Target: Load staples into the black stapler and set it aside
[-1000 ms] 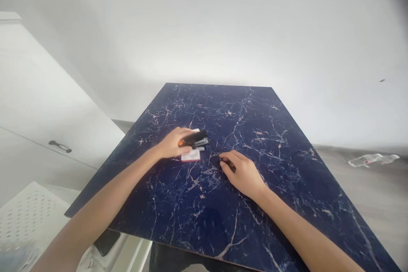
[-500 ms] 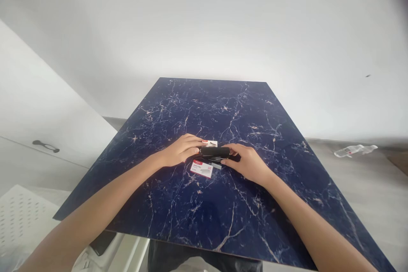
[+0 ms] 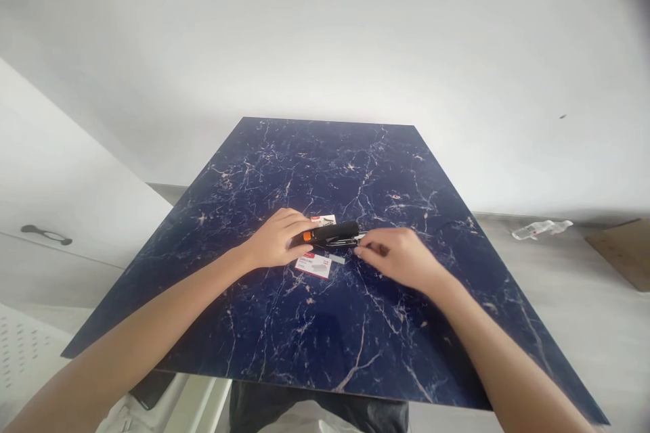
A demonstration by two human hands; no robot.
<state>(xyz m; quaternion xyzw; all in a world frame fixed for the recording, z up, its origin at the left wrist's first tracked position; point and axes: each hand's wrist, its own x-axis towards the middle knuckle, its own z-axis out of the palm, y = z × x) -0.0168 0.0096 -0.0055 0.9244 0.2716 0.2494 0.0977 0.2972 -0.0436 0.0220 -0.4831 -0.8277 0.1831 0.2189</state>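
A black stapler with an orange patch near its rear lies over the middle of the dark blue marbled table. My left hand is closed around its rear end. At its front end, the fingers of my right hand are pinched against a silvery metal part that sticks out there. Just in front of the stapler lies a red and white staple box, with a small grey strip beside it. Behind the stapler a second red and white packet is partly covered.
A white cabinet with a dark handle stands at the left. On the floor to the right are a clear plastic bottle and a brown cardboard piece. A white perforated seat is at the lower left.
The stapler has turned slightly, so its orange patch now shows and its front points up to the right. My right hand has shifted from its top to a pinch at the front end.
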